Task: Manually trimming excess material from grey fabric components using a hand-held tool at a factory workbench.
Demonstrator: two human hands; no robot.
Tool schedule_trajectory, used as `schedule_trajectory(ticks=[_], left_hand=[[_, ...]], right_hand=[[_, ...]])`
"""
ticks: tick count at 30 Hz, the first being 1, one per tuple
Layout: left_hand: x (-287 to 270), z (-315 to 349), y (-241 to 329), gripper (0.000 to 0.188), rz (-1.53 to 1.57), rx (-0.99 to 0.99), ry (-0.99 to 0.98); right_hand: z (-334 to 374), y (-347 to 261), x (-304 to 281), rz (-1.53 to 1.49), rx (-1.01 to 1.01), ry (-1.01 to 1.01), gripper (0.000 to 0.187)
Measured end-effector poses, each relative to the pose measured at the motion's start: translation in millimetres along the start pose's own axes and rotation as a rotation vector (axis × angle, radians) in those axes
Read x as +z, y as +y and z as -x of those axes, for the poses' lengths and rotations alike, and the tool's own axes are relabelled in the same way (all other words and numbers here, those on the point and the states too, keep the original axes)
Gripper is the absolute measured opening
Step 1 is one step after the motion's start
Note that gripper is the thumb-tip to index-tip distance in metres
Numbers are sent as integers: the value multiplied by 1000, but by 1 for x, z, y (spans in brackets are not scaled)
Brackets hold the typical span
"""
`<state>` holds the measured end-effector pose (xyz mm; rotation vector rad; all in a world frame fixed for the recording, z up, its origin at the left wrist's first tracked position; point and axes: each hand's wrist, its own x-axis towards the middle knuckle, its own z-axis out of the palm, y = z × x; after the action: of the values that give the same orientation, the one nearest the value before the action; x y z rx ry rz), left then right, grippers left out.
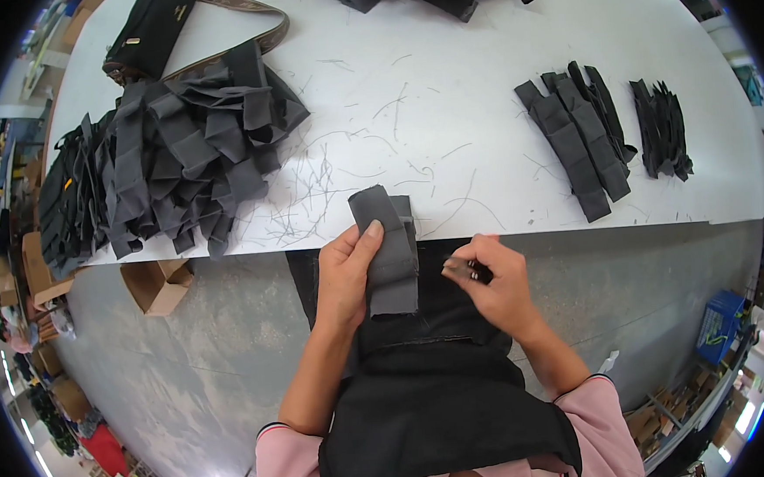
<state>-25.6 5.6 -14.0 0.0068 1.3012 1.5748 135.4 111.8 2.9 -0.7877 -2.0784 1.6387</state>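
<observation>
Cloth strip (393, 273) pinched in the left hand (342, 271) overlaps the table edge (478, 233) in view; across a gap, the right hand (500, 277) clasps a small tool (461, 269).

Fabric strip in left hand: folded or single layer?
Layered near the top: another edge shows behind the dark gray fabric strip in the left hand. Cannot tell whether it's one folded piece or two.
</observation>
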Motion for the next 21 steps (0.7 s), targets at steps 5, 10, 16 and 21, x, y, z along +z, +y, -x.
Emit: schedule_trajectory(ticks=[5,10,16,21], left_hand=[[-3,0,-2,24,40,-17,11],[-5,1,-3,23,2,-24,13],[2,6,1,22,-35,19,39],[12,12,-2,21,-178,178,130]], right_hand=[[-1,-10,18,-7,-20,89,19],[-6,-11,24,12,-132,59,24],[-9,-8,28,291,-337,119,30],[-7,0,20,-54,30,309,22]])
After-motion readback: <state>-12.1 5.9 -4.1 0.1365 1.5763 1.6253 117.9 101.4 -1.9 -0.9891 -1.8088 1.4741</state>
